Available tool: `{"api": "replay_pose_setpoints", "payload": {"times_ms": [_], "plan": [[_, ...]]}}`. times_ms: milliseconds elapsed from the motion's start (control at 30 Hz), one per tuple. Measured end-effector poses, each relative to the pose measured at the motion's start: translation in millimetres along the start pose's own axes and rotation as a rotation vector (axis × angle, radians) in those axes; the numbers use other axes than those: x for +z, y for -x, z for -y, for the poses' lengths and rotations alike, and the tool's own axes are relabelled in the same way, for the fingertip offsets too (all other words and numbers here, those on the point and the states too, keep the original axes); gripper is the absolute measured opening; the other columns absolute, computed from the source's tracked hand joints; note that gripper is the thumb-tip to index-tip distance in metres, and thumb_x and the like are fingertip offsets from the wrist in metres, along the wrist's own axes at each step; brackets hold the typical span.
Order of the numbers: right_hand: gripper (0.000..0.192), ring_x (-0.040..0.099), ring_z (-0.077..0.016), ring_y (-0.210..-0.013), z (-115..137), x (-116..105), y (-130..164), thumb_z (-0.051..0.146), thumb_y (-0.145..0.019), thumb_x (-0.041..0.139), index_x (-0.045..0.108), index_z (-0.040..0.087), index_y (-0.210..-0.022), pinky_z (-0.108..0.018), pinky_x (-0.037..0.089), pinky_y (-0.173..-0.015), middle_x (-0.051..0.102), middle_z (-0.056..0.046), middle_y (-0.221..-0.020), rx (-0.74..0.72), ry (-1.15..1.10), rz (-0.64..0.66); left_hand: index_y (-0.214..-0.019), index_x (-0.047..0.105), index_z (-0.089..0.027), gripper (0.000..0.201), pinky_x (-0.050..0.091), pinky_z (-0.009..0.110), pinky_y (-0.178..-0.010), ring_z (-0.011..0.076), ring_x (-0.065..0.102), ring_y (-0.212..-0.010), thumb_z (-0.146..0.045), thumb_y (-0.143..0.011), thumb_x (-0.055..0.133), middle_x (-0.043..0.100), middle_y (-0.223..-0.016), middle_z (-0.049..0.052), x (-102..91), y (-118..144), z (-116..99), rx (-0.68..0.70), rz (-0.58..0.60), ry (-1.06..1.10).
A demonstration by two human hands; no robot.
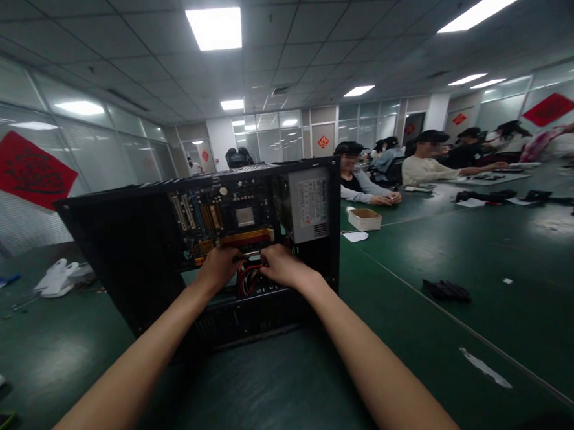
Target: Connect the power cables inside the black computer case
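An open black computer case (114,250) stands on the green table, its inside facing me. Within it are a motherboard (223,214) with a pale square chip, and a silver power supply (311,207) at the upper right. My left hand (220,266) is closed just below the coloured memory slots (247,237). Level with it, to the right, my right hand (280,264) is closed too, fingers curled. A thin light-coloured strip shows between the two hands; its kind is unclear, and the fingertips are partly hidden. Red, yellow and black cables (248,279) bunch beneath the hands.
Right of the case are a small open box (364,219), white paper (356,236), a black cloth-like item (446,290) and a torn white strip (486,368). White plastic bags (62,277) lie at left. Several people sit at tables beyond.
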State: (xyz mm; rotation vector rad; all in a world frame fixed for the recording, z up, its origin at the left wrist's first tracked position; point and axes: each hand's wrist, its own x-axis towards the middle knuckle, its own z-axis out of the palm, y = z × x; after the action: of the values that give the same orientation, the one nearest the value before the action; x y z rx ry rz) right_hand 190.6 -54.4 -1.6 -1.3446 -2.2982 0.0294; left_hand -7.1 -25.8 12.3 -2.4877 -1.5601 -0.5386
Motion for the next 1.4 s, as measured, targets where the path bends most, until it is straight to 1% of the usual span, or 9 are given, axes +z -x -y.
{"api": "replay_pose_setpoints", "payload": {"times_ms": [100,200,367,533,933,1033,1200,1300,1400], "plan": [[0.012,0.066,-0.0206,-0.088,-0.6,0.4,-0.5,0.023,-0.083,0.062,0.068,0.015,-0.089,-0.024,0.043,-0.068,0.07,-0.01,-0.093,0.003,-0.015,-0.006,-0.098,0.073,-0.018,0.019,0.049,0.026,-0.079,0.0206,0.069,-0.093,-0.023,-0.084,0.063,0.075,-0.096,0.006,3.1,-1.5,2.5,0.006,-0.038,0.018],[0.012,0.066,-0.0206,-0.087,-0.8,0.9,-1.6,0.022,-0.083,0.062,0.068,0.014,-0.09,-0.024,0.043,-0.066,0.07,-0.01,-0.093,0.004,-0.02,-0.001,-0.095,0.073,-0.018,0.016,0.049,0.027,-0.079,0.0203,0.069,-0.091,-0.022,-0.083,0.064,0.075,-0.094,0.006,5.5,-2.4,4.6,0.018,-0.048,0.018],[0.016,0.066,-0.0223,-0.091,-0.3,0.8,-1.8,0.023,-0.083,0.063,0.069,0.013,-0.093,-0.025,0.045,-0.07,0.071,-0.012,-0.096,0.004,-0.008,0.007,-0.096,0.071,-0.018,0.016,0.049,0.027,-0.079,0.0198,0.068,-0.092,-0.02,-0.083,0.063,0.074,-0.095,0.005,6.2,-1.7,6.2,0.052,-0.042,0.01],[0.016,0.066,-0.0226,-0.093,0.1,-0.7,0.6,0.023,-0.083,0.063,0.069,0.013,-0.093,-0.025,0.045,-0.073,0.071,-0.012,-0.097,0.008,-0.002,0.006,-0.095,0.07,-0.02,0.015,0.048,0.027,-0.08,0.0204,0.067,-0.092,-0.021,-0.084,0.061,0.072,-0.095,0.005,5.0,0.3,5.1,0.067,-0.046,-0.049],[0.013,0.066,-0.0219,-0.09,1.2,-0.5,0.3,0.021,-0.084,0.061,0.068,0.014,-0.092,-0.026,0.045,-0.071,0.07,-0.011,-0.096,-0.007,-0.002,0.003,-0.095,0.068,-0.022,0.014,0.048,0.027,-0.074,0.0224,0.068,-0.092,-0.026,-0.085,0.06,0.072,-0.095,0.006,-2.4,2.8,-3.5,0.007,-0.025,-0.106],[0.012,0.066,-0.0215,-0.09,1.8,-0.8,0.8,0.02,-0.083,0.062,0.067,0.014,-0.091,-0.025,0.045,-0.071,0.07,-0.011,-0.095,-0.012,-0.002,0.003,-0.099,0.067,-0.023,0.016,0.047,0.027,-0.073,0.0224,0.068,-0.091,-0.029,-0.085,0.06,0.072,-0.096,0.006,-2.3,1.5,-3.9,-0.042,-0.001,-0.145],[0.015,0.065,-0.0228,-0.096,4.7,-2.8,1.8,0.02,-0.085,0.06,0.067,0.013,-0.097,-0.026,0.046,-0.075,0.068,-0.013,-0.103,-0.016,0.049,0.02,-0.097,0.072,-0.023,0.021,0.048,0.028,-0.073,0.0239,0.069,-0.09,-0.034,-0.087,0.057,0.074,-0.094,0.008,-3.4,-0.5,-3.3,-0.102,0.065,-0.191],[0.018,0.064,-0.0245,-0.1,6.6,-3.7,1.8,0.019,-0.086,0.059,0.069,0.013,-0.1,-0.028,0.046,-0.079,0.066,-0.015,-0.107,-0.024,0.096,0.04,-0.096,0.074,-0.023,0.023,0.048,0.029,-0.073,0.0244,0.069,-0.089,-0.035,-0.088,0.056,0.074,-0.093,0.009,-2.8,-1.3,-2.8,-0.105,0.071,-0.206],[0.017,0.064,-0.0249,-0.099,8.9,-4.1,2.1,0.019,-0.088,0.056,0.07,0.013,-0.096,-0.028,0.047,-0.078,0.065,-0.015,-0.107,-0.037,0.137,0.043,-0.096,0.075,-0.023,0.024,0.048,0.029,-0.07,0.0251,0.069,-0.087,-0.035,-0.087,0.057,0.074,-0.091,0.01,-0.8,-2.2,-2.0,-0.111,0.064,-0.203]]}}
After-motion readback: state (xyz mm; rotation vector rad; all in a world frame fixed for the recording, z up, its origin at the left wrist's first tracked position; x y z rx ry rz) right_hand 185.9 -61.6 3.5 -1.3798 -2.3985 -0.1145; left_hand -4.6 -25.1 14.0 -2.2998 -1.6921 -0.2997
